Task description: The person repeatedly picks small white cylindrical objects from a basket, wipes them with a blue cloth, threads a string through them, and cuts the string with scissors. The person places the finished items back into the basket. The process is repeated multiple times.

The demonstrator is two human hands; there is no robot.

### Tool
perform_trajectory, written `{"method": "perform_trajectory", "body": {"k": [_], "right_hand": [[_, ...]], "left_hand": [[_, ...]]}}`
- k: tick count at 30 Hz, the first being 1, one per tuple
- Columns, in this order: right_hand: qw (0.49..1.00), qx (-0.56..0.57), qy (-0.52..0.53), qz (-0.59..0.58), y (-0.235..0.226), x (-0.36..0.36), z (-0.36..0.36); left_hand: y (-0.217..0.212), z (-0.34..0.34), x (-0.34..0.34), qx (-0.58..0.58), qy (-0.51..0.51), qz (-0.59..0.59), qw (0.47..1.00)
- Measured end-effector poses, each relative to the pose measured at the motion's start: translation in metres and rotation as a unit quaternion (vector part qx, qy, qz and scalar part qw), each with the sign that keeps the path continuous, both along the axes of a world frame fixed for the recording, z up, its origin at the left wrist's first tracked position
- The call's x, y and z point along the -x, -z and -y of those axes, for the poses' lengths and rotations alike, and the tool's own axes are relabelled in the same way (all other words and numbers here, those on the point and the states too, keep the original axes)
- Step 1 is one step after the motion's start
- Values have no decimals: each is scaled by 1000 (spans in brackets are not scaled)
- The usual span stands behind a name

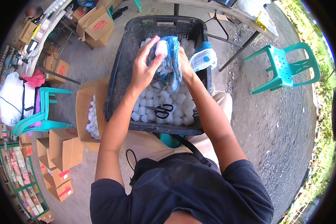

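Note:
A black plastic crate (pixel 119 74) rests on my lap, filled with several small white bottles (pixel 177 99). My left hand (pixel 145 65) holds one white bottle (pixel 161 48) above the crate, fingers wrapped around it. My right hand (pixel 185 61) grips a blue-and-white rag (pixel 171 61) pressed against that bottle. Black-handled scissors (pixel 163 110) lie on the bottles below my hands. A second blue-and-white cloth (pixel 203 59) hangs over the crate's right rim.
An open cardboard box (pixel 86 108) with more white bottles stands left of the crate. Green plastic chairs stand at the right (pixel 287 67) and left (pixel 41 112). Cardboard boxes (pixel 61 149) sit lower left, a table (pixel 227 13) beyond the crate.

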State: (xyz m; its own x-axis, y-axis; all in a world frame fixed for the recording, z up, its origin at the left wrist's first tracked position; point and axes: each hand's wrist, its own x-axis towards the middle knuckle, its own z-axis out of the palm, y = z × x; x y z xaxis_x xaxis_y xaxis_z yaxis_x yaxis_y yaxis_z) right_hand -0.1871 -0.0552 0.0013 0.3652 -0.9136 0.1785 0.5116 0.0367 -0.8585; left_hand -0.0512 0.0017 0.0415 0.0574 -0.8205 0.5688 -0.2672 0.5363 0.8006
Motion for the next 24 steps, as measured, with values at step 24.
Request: {"method": "perform_trajectory", "body": {"k": [24], "right_hand": [[999, 23, 13, -25, 0, -10, -9]], "left_hand": [[-2, -4, -14, -76, 69, 47, 994]]}}
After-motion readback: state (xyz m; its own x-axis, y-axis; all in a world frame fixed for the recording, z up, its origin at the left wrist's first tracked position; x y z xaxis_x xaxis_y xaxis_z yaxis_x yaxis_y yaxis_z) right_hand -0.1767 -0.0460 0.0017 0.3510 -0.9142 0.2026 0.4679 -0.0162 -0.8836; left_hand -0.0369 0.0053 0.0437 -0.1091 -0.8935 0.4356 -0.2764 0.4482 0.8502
